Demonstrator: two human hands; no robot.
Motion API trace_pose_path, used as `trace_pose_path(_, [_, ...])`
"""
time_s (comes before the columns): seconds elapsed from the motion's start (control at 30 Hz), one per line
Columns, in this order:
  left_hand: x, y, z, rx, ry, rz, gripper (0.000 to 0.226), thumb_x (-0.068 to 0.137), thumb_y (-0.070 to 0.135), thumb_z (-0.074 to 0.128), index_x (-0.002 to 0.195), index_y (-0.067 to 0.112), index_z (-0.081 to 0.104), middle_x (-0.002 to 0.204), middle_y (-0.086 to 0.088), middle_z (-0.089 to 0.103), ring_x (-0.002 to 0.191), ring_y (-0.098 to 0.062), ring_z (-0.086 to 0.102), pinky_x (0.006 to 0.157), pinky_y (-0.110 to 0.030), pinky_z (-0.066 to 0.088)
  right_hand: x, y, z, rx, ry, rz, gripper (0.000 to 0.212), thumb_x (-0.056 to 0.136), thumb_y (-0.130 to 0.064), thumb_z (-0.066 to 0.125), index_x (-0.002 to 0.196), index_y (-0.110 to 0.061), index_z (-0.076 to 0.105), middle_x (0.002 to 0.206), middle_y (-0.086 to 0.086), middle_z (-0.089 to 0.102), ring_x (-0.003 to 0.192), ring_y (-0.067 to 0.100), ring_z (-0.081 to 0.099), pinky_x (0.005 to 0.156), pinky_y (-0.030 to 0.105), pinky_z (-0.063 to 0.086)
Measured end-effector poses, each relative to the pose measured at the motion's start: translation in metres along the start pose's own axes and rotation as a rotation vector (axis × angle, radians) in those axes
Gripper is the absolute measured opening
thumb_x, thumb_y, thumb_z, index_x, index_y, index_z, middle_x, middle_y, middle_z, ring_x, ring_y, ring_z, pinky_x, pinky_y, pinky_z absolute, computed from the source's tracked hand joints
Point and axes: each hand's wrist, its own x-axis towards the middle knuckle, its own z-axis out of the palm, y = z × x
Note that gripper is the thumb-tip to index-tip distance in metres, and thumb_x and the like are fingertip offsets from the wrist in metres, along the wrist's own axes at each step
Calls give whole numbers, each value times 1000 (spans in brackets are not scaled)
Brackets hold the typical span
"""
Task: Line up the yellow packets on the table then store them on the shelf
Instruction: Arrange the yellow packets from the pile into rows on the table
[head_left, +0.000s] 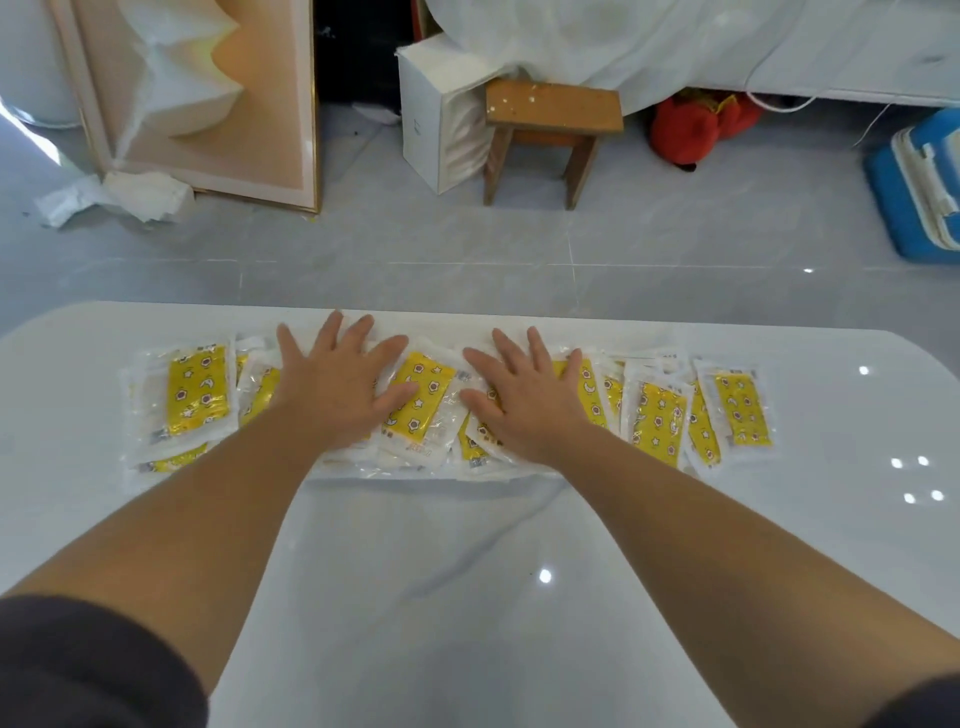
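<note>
Along the far edge of my glossy white, round-cornered tabletop (467, 571) lie the yellow packets (418, 400): flat, crinkly clear-plastic sleeves with rectangular yellow inserts printed with stars and flowers, overlapping in one loose row that starts well in from the left corner. My left hand (337, 384) rests palm down on the row left of centre, fingers straight and spread wide, gripping nothing. One packet shows in the gap before my right hand (524, 400), which lies equally flat and splayed on the packets, and more packets run on towards the right end.
</note>
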Motion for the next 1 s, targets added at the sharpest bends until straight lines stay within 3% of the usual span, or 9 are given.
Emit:
trace_pose_path(0.2, [-12,13,6,-5,77,-122,73,86,71,9,151,37,8,162,-1,6,148,-28,3,111,-68,8,-1,-3,4,54,81,22,61,94,-66,15,150,-43,14,163,-4,1,149,27,-10,111,68,-4])
trace_pose_path(0.33, [-5,25,-5,-1,192,72,71,89,67,11,152,34,4,162,2,2,149,-24,1,112,-64,4,-1,-2,-1,71,140,67,62,94,-65,15,151,-41,13,163,-6,4,149,25,-7,112,67,-3])
trace_pose_path(0.47, [6,31,-1,-6,61,246,72,91,68,11,152,30,11,161,3,13,148,-21,9,116,-58,9,1,2,2,62,84,62,59,97,-60,18,151,-37,16,159,-4,21,149,24,7,114,65,-1])
trace_pose_path(0.57, [2,29,2,71,86,154,72,89,65,12,142,21,32,144,-2,38,137,-24,31,114,-57,15,0,5,-2,32,120,23,55,98,-55,24,148,-33,25,149,-4,36,142,22,23,114,64,7])
trace_pose_path(0.67, [-5,31,-1,68,164,63,70,88,63,13,130,16,43,131,-5,48,127,-26,39,113,-58,16,-1,9,-7,65,116,-19,51,99,-50,29,146,-32,30,146,-5,39,140,20,25,115,62,6])
trace_pose_path(0.83, [-18,-6,-6,-185,244,-107,59,96,53,31,141,16,37,151,-5,31,142,-25,25,115,-55,14,0,-8,-17,95,82,-64,55,98,-50,31,149,-31,24,156,-3,25,148,22,10,116,61,2])
trace_pose_path(1.0, [-46,-100,6,-229,151,-290,61,98,49,30,148,14,27,156,-5,24,145,-25,18,115,-55,15,28,-81,-27,104,33,-191,58,99,-50,32,151,-28,20,159,-2,21,149,21,7,117,59,-1])
